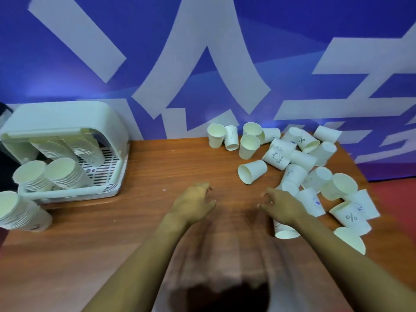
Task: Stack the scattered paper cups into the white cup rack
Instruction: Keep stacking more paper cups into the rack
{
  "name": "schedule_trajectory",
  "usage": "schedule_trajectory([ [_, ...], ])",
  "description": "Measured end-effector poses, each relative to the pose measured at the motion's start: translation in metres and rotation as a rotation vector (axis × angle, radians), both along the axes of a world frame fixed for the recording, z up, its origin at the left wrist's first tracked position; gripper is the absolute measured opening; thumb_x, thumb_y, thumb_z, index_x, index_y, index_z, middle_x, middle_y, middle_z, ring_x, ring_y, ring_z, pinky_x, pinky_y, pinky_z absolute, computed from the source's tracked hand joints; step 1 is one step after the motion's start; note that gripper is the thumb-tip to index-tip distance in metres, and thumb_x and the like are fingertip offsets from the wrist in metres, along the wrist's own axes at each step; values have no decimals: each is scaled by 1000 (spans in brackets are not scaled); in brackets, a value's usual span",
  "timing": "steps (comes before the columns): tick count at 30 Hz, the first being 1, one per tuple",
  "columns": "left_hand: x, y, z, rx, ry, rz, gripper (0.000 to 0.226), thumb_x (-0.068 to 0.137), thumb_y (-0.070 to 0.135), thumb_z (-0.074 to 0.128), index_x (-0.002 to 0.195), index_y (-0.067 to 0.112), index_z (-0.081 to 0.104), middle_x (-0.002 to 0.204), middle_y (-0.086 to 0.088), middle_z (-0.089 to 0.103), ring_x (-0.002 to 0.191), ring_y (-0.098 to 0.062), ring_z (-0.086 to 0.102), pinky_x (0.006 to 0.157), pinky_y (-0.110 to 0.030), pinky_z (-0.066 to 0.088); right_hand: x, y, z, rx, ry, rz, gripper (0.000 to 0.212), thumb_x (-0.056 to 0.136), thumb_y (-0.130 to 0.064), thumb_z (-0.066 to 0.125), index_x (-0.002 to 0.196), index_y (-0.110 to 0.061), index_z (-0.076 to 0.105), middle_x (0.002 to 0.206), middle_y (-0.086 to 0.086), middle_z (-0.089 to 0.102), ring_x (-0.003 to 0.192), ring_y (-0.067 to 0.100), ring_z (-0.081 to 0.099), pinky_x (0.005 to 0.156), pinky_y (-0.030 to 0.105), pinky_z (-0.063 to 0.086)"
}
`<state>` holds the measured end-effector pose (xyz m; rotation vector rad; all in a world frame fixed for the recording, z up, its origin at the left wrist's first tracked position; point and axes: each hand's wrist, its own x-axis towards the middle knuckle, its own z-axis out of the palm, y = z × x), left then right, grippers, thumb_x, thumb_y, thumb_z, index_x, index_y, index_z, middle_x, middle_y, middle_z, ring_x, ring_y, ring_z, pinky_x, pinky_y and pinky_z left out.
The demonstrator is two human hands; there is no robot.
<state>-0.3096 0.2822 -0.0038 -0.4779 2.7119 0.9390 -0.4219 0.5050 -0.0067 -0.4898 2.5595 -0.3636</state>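
A: Where are the hands?

B: Both are stretched out over the wooden table (157, 167), palms down. The left hand (193, 202) has its fingers loosely spread and curled a little, with nothing in it. The right hand (282, 206) is much the same, fingers half open and empty, though a cup (284, 230) standing mouth down is partly hidden under its wrist, so I cannot tell whether the wrist touches it.

A: And the loose cups?

B: The pile of paper cups (299, 163) spreads beyond and to the right of the right hand, most lying on their sides, a few upright at the far edge. One tipped cup (251, 171) lies just past the right hand's fingertips, its mouth facing this way. A cup marked "Beer" (277, 157) is further on, and a cup with a percent sign (352, 218) lies just to the right of the right forearm.

A: The rack?

B: The white cup rack (67, 140) sits well to the left of the left hand, at the table's far left corner, with its cover up. Long stacks of cups (65, 176) lean inside it, mouths toward the camera. Another stack (21, 212) lies on the table nearer than the rack, far left of the left hand.

A: Behind it all?

B: A blue wall (315, 37) with large white shapes.
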Motion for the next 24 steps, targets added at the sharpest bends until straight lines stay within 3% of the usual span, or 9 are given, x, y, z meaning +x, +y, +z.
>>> schedule_trajectory([
  [4, -28, 34, -8, -23, -51, -21, 50, 88, 34, 59, 135, 23, 44, 136, -2, 46, 126, -21, 45, 102, -36, 41, -13, 41, -12, 185, 41, -7, 40, 86, -47, 59, 112, -17, 49, 108, 1, 59, 93, 17, 55, 75, 33, 48],
  [8, -55, 55, -9, -119, -111, -69, 61, 89, 37, 58, 143, 27, 31, 137, -3, 38, 127, -26, 42, 99, -40, 42, -17, 61, -31, 290, 44, -53, 69, 78, -61, 60, 127, -18, 38, 116, 2, 56, 102, 19, 57, 74, 31, 45],
  [15, -99, 72, -23, -148, -132, -50, 76, 88, 42, 60, 149, 24, 19, 144, -8, 33, 129, -31, 38, 104, -44, 39, -22, 67, -56, 268, -39, -101, 90, 72, -65, 61, 139, -19, 23, 116, 2, 60, 104, 23, 60, 81, 36, 49],
  [18, -116, 74, -30, -160, -151, -27, 81, 87, 46, 60, 150, 23, 14, 145, -9, 31, 130, -31, 36, 105, -44, 38, -19, 66, -62, 167, -51, -126, 87, 70, -59, 66, 137, -16, 31, 121, 8, 56, 104, 30, 59, 87, 42, 51],
  [24, -144, 75, -50, -89, -198, 53, 91, 84, 55, 60, 152, 28, 6, 152, -9, 21, 137, -33, 29, 107, -46, 35, -25, 58, -70, 50, -30, -11, 64, 71, -55, 61, 121, -21, 40, 119, 4, 50, 94, 29, 58, 78, 40, 51],
])
